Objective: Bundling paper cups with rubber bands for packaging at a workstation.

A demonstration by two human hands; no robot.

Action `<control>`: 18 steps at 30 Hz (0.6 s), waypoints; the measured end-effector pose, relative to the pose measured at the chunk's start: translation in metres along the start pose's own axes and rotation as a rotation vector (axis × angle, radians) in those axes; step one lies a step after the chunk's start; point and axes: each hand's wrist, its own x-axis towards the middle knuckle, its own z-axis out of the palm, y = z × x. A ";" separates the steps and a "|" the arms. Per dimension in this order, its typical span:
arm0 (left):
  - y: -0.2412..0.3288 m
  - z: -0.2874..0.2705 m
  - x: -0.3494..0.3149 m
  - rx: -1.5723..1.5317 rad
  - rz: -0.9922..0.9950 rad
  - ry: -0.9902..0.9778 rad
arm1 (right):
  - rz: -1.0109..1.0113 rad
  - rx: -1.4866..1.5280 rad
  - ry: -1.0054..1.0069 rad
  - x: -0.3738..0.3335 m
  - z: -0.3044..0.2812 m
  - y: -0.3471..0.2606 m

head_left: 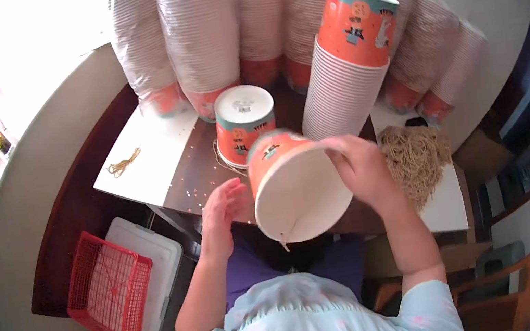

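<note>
My right hand [364, 170] grips an orange paper bucket [304, 190] by its right side. The bucket is tilted so its white inside faces me, and a short bit of cord [284, 244] hangs at its lower rim. To the left of it my left hand [223, 215] is held apart, fingers loosely bent with nothing in them. Just behind, an upside-down paper bucket [246, 127] of the same print stands on the brown table [193, 173], with a cord handle [226, 161] at its left side.
A tall leaning stack of nested buckets [346, 87] rises behind. Several wrapped bucket stacks [202, 33] line the back. A pile of tan cords [413, 159] lies at right, a small cord bundle [126, 162] at left. A red basket [87, 290] rests on a white lid [164, 251].
</note>
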 end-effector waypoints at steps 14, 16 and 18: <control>0.056 -0.005 0.175 0.347 0.601 -0.259 | -0.051 0.520 0.069 0.075 0.113 0.058; 0.011 -0.026 0.197 0.326 0.456 -0.284 | 0.012 0.543 0.075 0.067 0.140 0.076; -0.030 -0.043 0.203 0.418 0.443 -0.232 | 0.081 0.516 0.059 0.051 0.160 0.092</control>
